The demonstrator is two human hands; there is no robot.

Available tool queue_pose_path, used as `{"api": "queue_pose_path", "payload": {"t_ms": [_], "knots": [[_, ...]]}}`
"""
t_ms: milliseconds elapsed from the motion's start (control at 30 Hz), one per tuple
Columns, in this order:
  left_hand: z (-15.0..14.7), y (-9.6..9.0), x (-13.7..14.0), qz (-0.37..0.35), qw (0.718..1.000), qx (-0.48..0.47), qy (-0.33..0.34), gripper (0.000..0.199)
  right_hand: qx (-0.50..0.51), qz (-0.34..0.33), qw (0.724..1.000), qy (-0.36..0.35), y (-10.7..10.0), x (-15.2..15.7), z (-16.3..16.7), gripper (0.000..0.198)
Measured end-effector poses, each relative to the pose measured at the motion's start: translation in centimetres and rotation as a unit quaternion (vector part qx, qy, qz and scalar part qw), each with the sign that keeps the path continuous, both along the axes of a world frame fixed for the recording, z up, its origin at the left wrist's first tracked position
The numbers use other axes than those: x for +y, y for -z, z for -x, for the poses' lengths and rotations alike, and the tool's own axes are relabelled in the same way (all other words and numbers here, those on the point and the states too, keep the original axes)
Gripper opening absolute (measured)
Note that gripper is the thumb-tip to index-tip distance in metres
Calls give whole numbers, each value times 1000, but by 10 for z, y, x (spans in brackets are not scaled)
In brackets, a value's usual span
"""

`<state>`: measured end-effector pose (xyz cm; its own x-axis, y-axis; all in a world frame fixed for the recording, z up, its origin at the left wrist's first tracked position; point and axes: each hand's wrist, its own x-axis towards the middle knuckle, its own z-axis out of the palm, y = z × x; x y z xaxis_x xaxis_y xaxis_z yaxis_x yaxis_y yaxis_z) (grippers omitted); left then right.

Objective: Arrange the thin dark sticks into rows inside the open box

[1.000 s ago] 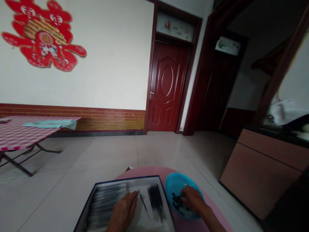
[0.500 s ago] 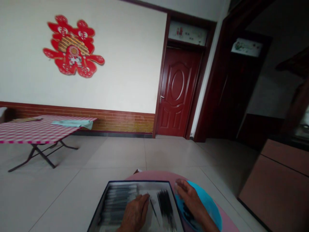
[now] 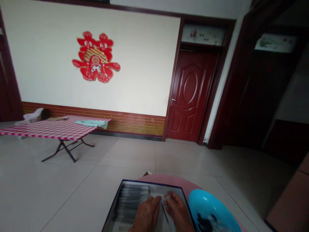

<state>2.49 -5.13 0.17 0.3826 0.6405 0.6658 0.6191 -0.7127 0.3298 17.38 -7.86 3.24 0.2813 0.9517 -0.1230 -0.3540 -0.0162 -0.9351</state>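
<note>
My left hand (image 3: 147, 214) is over a shallow box (image 3: 122, 190) with a dark blue rim, its fingertips pinched on the upper end of a thin dark pen-like rod (image 3: 164, 211). The rod slants down between my hands. My right hand (image 3: 178, 211) is closed close beside it, also over the box, pinching a small pale, see-through piece (image 3: 165, 198) at the rod's tip. Rows of dark rods in clear wrapping (image 3: 131, 204) fill the box's left side. My right hand hides most of the right side.
A bright blue bowl (image 3: 205, 199) with small black and clear pieces stands right of the box on a pink round table (image 3: 166, 178). Further off are a folding table with a checked cloth (image 3: 55, 129), a red door (image 3: 190, 96) and a pinkish cabinet (image 3: 289, 199).
My right hand has moved left from the blue bowl to my left hand, now covering the loose dark rods there. The view has turned slightly left.
</note>
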Motion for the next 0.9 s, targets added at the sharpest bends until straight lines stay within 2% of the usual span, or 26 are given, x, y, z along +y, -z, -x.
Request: {"api": "queue_pose_path", "payload": {"t_ms": [267, 500, 700, 900], "knots": [[2, -1, -1, 70, 996, 58, 4, 32, -58, 6, 998, -5, 2, 0, -2, 50], [1, 8, 0, 78, 996, 48, 8, 29, -116, 11, 993, -3, -1, 0, 0, 46], [-1, 14, 3, 81, 995, -47, 25, 30, -102, 16, 995, -4, -3, 0, 4, 45], [-4, -1, 4, 190, 968, -117, 114, 34, -82, -10, 995, -49, -1, -1, 1, 50]]}}
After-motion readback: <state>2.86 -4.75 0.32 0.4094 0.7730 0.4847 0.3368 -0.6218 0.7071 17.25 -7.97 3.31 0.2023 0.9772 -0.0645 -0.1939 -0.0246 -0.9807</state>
